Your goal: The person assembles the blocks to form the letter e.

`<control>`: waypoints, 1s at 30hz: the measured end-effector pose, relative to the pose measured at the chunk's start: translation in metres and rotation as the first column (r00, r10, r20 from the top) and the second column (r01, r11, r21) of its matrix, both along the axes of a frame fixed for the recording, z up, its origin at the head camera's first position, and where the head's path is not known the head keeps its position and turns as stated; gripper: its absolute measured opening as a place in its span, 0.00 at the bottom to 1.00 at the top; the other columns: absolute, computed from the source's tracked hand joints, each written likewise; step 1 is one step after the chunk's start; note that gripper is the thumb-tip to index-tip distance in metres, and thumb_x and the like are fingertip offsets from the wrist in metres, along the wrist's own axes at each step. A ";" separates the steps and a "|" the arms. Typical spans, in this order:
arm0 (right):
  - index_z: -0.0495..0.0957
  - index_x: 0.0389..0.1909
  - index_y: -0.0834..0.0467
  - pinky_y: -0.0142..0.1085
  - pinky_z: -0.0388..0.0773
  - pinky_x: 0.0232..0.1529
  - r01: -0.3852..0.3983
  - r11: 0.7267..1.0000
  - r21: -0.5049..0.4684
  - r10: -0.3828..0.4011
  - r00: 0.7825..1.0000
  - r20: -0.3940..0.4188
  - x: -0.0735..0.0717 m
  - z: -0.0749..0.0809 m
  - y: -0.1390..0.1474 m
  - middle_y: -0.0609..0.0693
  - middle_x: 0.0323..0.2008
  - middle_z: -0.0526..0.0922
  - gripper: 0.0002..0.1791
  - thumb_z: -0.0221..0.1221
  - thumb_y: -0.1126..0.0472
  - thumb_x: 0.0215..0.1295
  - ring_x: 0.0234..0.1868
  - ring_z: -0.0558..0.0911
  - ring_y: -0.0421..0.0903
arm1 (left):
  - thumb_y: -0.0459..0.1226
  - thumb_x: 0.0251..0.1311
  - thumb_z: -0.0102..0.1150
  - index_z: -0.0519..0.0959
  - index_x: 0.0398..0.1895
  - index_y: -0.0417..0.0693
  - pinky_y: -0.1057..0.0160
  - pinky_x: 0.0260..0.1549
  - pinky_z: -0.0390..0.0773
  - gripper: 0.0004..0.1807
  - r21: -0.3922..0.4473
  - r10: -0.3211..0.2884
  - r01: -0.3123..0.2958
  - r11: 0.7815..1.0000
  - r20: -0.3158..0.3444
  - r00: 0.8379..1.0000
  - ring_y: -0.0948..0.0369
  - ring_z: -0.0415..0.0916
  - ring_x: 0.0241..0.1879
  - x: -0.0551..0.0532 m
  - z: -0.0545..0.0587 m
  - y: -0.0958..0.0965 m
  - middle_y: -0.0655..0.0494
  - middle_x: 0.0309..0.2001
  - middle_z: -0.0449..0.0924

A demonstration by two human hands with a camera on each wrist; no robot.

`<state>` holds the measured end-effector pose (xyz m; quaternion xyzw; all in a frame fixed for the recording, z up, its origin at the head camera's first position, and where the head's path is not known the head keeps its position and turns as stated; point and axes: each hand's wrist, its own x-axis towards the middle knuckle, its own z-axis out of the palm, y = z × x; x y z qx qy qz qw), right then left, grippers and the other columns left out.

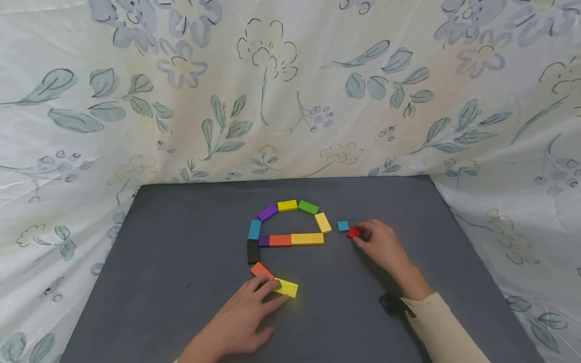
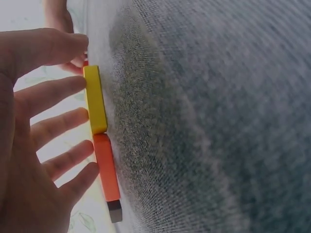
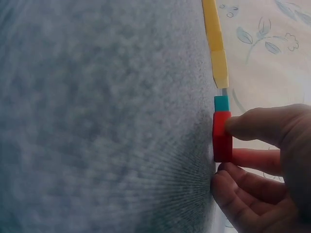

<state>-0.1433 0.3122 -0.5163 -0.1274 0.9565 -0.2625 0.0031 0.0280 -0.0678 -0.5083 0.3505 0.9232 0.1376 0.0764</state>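
Observation:
Between its thumb and fingers, my right hand (image 1: 380, 243) pinches a red block (image 3: 222, 138) at the table surface. Just left of that block lies a small teal block (image 1: 342, 226). My left hand (image 1: 238, 313) has its fingers spread, the tips resting at the yellow block (image 1: 287, 288) and the orange-red block (image 1: 262, 270) at the lower end of a curved row. The row runs up through a black block (image 1: 252, 252), a blue one (image 1: 254, 229), a purple one (image 1: 268, 213), another yellow, a green and a pale yellow one (image 1: 323, 222), forming a shape like an "e".
A straight bar of purple, orange-red (image 1: 280, 241) and long yellow (image 1: 307, 239) blocks crosses the shape. The dark grey tabletop (image 1: 159, 282) has floral cloth (image 1: 290, 101) behind it and at both sides. A dark device (image 1: 388, 303) sits by the right wrist.

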 end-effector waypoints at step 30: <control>0.90 0.55 0.58 0.49 0.83 0.42 -0.011 1.000 -0.002 0.011 0.999 -0.047 0.033 0.018 -0.009 0.52 0.48 0.86 0.18 0.75 0.62 0.65 0.42 0.82 0.49 | 0.52 0.64 0.75 0.76 0.78 0.63 0.42 0.66 0.72 0.38 -0.030 0.044 -0.044 0.999 -0.012 0.999 0.53 0.62 0.69 0.006 0.000 0.010 0.60 0.74 0.68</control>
